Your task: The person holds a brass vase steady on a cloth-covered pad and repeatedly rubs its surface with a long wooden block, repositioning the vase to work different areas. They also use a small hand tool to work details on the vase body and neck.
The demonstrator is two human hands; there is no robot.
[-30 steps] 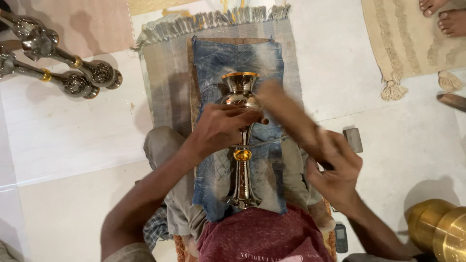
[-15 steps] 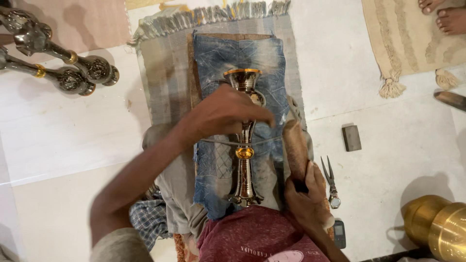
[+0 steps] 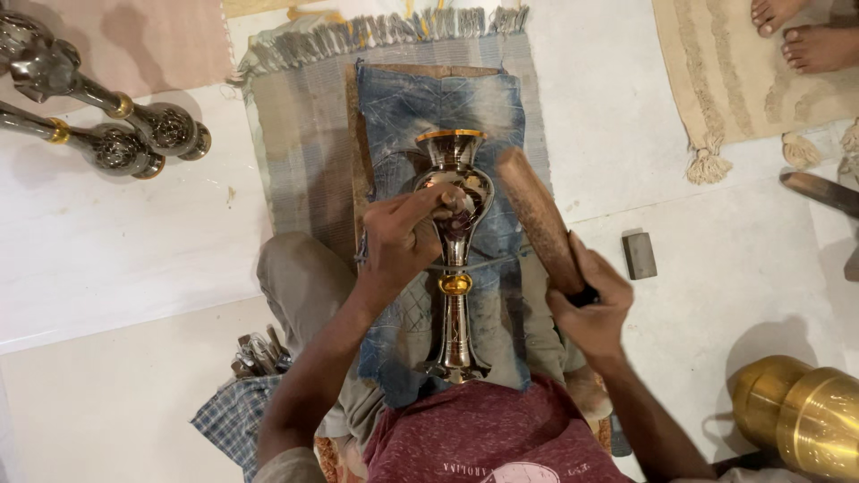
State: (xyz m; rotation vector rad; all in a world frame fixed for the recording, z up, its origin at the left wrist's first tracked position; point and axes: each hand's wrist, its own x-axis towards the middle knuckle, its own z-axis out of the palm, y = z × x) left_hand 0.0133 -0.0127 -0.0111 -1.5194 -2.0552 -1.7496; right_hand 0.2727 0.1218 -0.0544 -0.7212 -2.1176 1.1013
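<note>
A tall silver and gold metal vase [image 3: 455,295] lies along my lap on a faded blue denim cloth [image 3: 420,107]. My left hand [image 3: 398,237] rests on the vase's bulb, its fingers pinching a small tool against the metal. A thin cord crosses the vase's neck. My right hand [image 3: 591,304] grips the lower end of a brown wooden mallet [image 3: 537,215], which slants up beside the vase's right side.
A fringed grey mat [image 3: 295,152] lies under the cloth. Two more metal vases [image 3: 116,134] lie at the upper left. A brass vessel [image 3: 801,420] stands at the lower right, a small dark block [image 3: 639,255] right of me, tools [image 3: 255,353] by my left knee. Another person's bare feet [image 3: 796,31] rest top right.
My right hand rose from low beside my lap, bringing the mallet up alongside the vase. My left hand slid lower on the vase's bulb.
</note>
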